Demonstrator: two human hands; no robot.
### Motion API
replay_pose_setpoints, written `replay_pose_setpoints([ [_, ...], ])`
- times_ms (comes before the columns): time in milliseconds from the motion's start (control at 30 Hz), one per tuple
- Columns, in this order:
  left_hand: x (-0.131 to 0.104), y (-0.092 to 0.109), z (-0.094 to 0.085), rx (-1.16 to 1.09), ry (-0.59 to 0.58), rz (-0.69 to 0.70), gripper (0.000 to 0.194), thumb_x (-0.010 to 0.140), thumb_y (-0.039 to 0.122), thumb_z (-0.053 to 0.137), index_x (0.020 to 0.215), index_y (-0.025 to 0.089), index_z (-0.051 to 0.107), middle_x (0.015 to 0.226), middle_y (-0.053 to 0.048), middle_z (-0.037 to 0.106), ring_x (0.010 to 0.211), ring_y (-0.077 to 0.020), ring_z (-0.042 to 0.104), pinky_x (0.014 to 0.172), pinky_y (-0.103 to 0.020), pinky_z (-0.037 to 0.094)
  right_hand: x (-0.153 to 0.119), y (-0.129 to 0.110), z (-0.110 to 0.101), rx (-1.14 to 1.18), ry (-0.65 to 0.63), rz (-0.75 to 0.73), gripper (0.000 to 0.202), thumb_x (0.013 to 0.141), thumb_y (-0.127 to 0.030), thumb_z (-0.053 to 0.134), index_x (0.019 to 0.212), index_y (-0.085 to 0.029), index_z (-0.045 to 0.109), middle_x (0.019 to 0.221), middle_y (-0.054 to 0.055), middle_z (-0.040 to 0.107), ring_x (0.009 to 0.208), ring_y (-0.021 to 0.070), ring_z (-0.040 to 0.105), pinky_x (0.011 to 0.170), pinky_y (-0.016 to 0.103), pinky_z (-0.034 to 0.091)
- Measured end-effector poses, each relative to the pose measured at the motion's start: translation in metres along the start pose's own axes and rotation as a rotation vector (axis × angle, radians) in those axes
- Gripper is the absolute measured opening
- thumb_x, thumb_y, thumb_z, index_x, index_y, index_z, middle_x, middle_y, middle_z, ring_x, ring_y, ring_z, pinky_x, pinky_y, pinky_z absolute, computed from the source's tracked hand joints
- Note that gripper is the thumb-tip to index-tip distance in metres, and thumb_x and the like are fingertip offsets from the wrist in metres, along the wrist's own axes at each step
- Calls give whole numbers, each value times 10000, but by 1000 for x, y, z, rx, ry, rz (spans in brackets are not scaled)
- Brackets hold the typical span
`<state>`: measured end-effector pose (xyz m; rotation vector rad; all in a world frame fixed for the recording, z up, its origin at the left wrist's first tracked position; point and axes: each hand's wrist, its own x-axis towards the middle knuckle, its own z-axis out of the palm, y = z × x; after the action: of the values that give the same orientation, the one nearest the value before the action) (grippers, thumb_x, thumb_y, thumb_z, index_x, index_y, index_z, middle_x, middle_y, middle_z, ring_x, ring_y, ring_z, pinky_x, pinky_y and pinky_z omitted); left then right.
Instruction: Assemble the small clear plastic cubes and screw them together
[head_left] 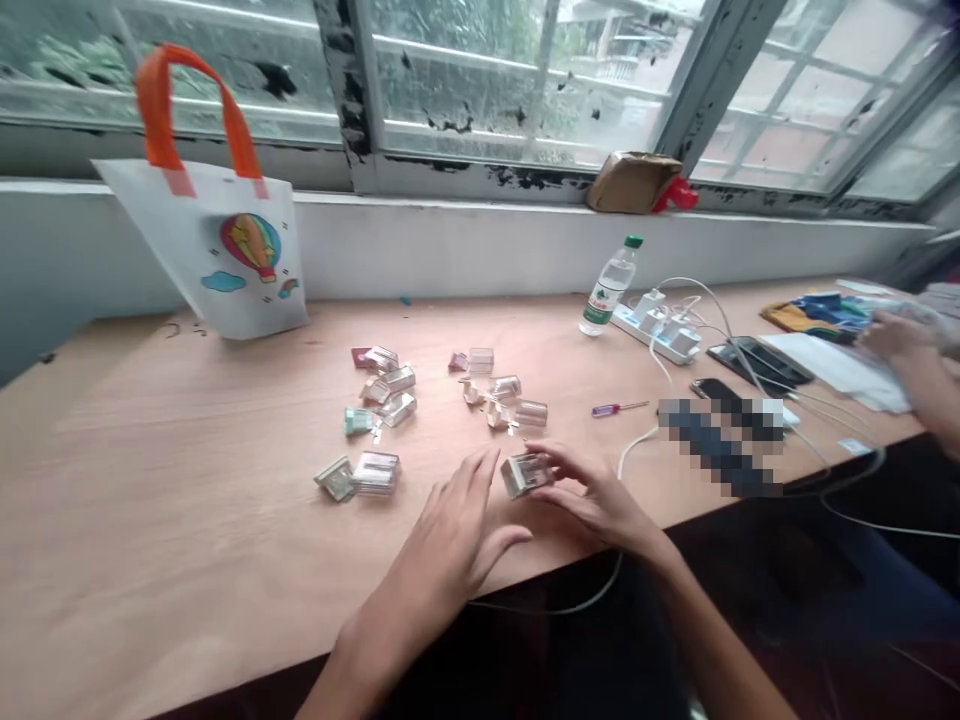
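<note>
My right hand (589, 492) grips a small clear plastic case (525, 474) between thumb and fingers, just above the table's front part. Left of that case is my left hand (457, 525), its fingers stretched out and thumb apart, holding nothing. Several more clear cases lie on the wooden table (225, 540) in two groups. Nearest my left hand are a clear case (376, 472) and a grey-green piece (336, 479) beside it. A mint-green piece (358, 421) and a dark red piece (363, 357) lie farther back. Behind my right hand rests another clear case (531, 413).
A white bag (255, 290) with orange handles stands back left. To the right are a screwdriver (619, 409), a water bottle (609, 290), a power strip (679, 345), loose cables and a phone (720, 397). Another person's hand (896, 340) is at the far right.
</note>
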<state>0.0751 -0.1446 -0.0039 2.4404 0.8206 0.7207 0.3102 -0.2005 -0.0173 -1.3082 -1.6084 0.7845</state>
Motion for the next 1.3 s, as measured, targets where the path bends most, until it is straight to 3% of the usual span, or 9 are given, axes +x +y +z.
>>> replay_pose_setpoints([
  [167,31,6,3,-177,-182,57,486,1005,209,539,1477,318,489,1426,-65,613,1317,-253,577,1121,-429,485,-1,12,2,158,-33,112,427,898,-337,714,1316,-287,644,1276,54,692,996,203,738,889,389,648],
  [333,31,4,6,-31,-166,26,462,1026,201,478,1477,301,488,1466,-66,599,1357,-274,549,1215,-562,350,1,12,2,257,-17,103,455,880,-307,748,1322,-274,648,1210,51,734,1015,212,737,897,377,639],
  [467,30,4,13,-21,-118,-15,503,1047,181,409,1539,282,402,1549,-70,525,1438,-232,485,1278,-550,250,2,6,9,228,68,117,441,897,-301,711,1333,-273,650,1277,65,712,1048,226,733,871,385,651],
  [600,27,2,0,-111,-140,-72,470,1043,227,450,1510,277,456,1542,-69,533,1438,-215,495,1245,-442,371,-4,7,9,237,95,141,470,909,-323,687,1375,-282,635,1292,67,711,1107,249,728,912,417,646],
  [767,23,-14,-21,-108,-114,-170,422,1029,305,502,1448,282,534,1436,-85,619,1320,-254,606,1120,-422,519,-14,14,-3,316,224,258,531,886,-418,723,1371,-224,625,1219,113,733,995,265,760,719,369,676],
  [867,28,-19,-18,-48,-120,-118,465,1003,213,508,1458,308,523,1415,-86,594,1259,-245,631,1062,-402,557,-16,12,2,314,279,211,522,904,-424,709,1387,-259,600,1353,120,663,1034,252,749,766,362,675],
  [967,34,-13,-8,1,-144,-30,543,984,107,466,1461,362,518,1489,-71,494,1395,-239,511,1142,-420,494,-16,11,16,309,262,153,474,952,-386,652,1410,-293,571,1414,100,615,1076,229,738,898,381,648],
  [1133,33,2,-1,-10,-270,8,458,1023,207,502,1461,339,527,1570,-75,420,1466,-249,432,1203,-436,441,-16,21,27,257,327,168,494,937,-395,675,1401,-261,573,1314,104,680,1118,249,724,929,390,626],
  [1300,21,-3,5,156,-56,-38,575,994,247,594,1535,330,420,1577,-81,428,1462,-297,404,1201,-508,414,-17,27,25,299,368,211,555,900,-442,720,1392,-231,576,1238,121,731,1095,272,738,860,389,639],
])
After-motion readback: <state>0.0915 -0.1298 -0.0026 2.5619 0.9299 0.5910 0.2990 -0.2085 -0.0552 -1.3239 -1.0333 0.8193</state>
